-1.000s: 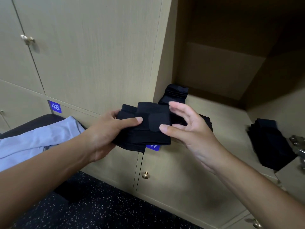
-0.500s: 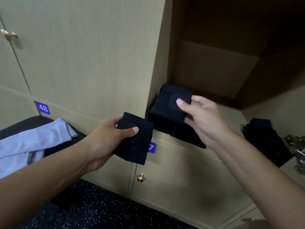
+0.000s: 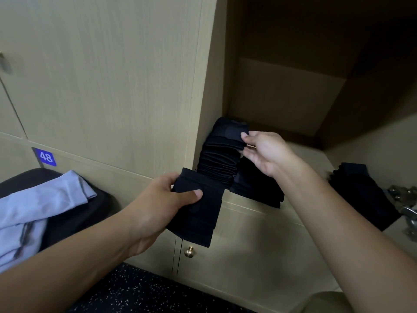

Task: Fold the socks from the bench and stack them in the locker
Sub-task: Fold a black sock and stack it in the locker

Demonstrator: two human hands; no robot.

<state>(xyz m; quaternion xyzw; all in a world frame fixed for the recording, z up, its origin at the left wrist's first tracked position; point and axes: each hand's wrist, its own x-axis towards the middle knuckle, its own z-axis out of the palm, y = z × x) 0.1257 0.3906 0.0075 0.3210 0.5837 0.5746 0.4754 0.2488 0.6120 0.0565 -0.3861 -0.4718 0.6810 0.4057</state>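
Gripping a folded black sock (image 3: 198, 211) with thumb across its front and fingers behind, the left hand (image 3: 158, 204) holds it in the air just outside the open locker (image 3: 282, 98), in front of the closed lower doors and above a brass knob (image 3: 189, 251). Reaching into the locker, the right hand (image 3: 264, 152) pinches the top sock (image 3: 230, 132) between thumb and fingers at the crest of a tall stack of folded black socks (image 3: 217, 161) that stands against the locker's left wall, at the front left corner of its floor. Beside that stack, more dark socks (image 3: 259, 188) lie flat along the front edge of the locker floor, under the right wrist. Another dark pile (image 3: 361, 190) sits well apart near the right side of the floor, close to a metal hinge (image 3: 406, 206). On the dark surface (image 3: 67, 213) at the lower left lies a pale blue garment (image 3: 33, 206), and a blue tag reading 48 (image 3: 45, 157) is fixed to the cabinet above it
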